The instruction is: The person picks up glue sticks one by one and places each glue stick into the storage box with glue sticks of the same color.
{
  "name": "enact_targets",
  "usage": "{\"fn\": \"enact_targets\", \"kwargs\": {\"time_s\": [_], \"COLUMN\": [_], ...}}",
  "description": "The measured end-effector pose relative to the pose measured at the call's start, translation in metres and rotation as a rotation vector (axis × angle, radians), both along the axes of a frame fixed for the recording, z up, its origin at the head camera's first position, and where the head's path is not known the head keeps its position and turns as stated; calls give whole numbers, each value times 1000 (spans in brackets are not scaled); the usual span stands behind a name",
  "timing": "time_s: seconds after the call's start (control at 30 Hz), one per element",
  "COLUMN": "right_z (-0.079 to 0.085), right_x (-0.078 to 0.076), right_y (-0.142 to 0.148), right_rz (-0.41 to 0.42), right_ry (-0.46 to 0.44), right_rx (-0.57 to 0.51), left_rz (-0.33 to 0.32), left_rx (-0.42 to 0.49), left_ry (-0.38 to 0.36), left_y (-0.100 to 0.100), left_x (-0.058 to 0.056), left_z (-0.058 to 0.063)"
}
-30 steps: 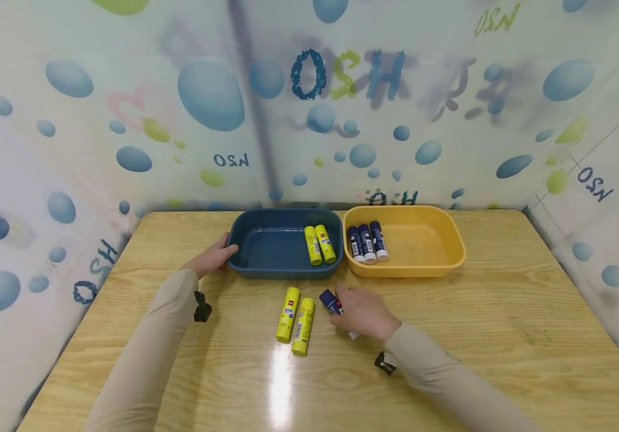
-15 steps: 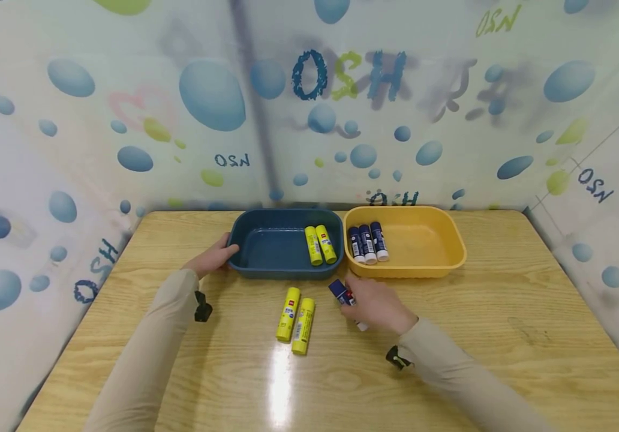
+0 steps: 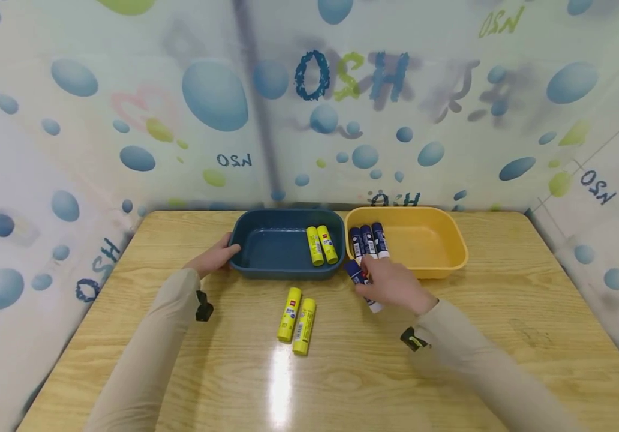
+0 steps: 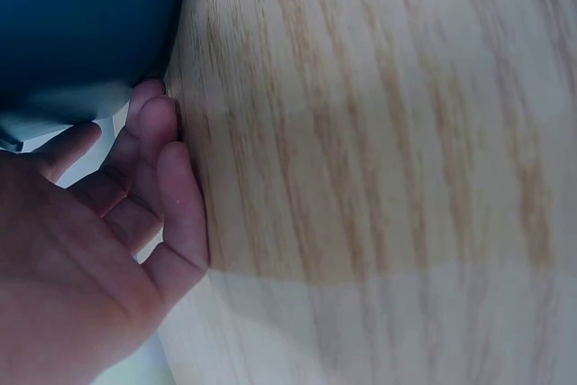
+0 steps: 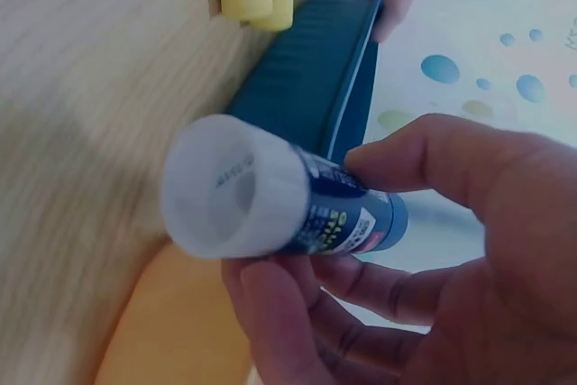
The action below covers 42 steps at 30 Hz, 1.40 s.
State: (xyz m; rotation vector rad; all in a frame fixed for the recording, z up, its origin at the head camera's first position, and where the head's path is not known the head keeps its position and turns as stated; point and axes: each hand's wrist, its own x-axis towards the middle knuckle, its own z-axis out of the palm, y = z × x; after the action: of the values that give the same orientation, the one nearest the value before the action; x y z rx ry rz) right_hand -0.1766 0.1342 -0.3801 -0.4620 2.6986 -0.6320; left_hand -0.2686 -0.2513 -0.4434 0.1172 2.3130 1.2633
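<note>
My right hand point(image 3: 393, 285) pinches a dark blue glue stick point(image 3: 362, 285) with a white end, thumb on one side and fingers on the other. It is held tilted at the front left edge of the yellow tray point(image 3: 428, 272). Inside that tray, several dark blue glue sticks point(image 3: 367, 240) lie side by side at the left. My left hand point(image 3: 213, 255) holds the left end of the blue tray point(image 3: 288, 274), thumb at the rim and fingers against the outer wall. Two yellow glue sticks point(image 3: 321, 245) lie in the blue tray's right side.
On the wooden table point(image 3: 477, 354), two more yellow glue sticks point(image 3: 296, 321) lie in front of the blue tray. Both trays stand side by side near the back edge, before a patterned wall covering point(image 3: 309, 150).
My right hand has carried the dark blue glue stick up and to the right, from the table to the yellow tray's front edge. The left hand has stayed on the blue tray.
</note>
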Motion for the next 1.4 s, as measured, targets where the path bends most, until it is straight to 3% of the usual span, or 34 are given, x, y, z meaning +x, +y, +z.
{"fn": "enact_targets", "kwargs": {"time_s": [0.67,1.0,1.13,1.4], "right_z": [17,28,30,24], "right_x": [-27,-50,-60,-85], "right_y": [38,48,51,60], "right_rz": [-14,-15,-22,-118], "right_ry": [27,44,9,-135], "right_rx": [76,120,107,86], "left_rz": [0,0,6,11], "left_rx": [-17,-10,-14,-12], "left_ry": [-1,-5,-3,-4], "left_y": [-1,-3,-3,-2], "left_x": [-2,-2,-1,-1], "left_z": [-2,-3,-3,-2]}}
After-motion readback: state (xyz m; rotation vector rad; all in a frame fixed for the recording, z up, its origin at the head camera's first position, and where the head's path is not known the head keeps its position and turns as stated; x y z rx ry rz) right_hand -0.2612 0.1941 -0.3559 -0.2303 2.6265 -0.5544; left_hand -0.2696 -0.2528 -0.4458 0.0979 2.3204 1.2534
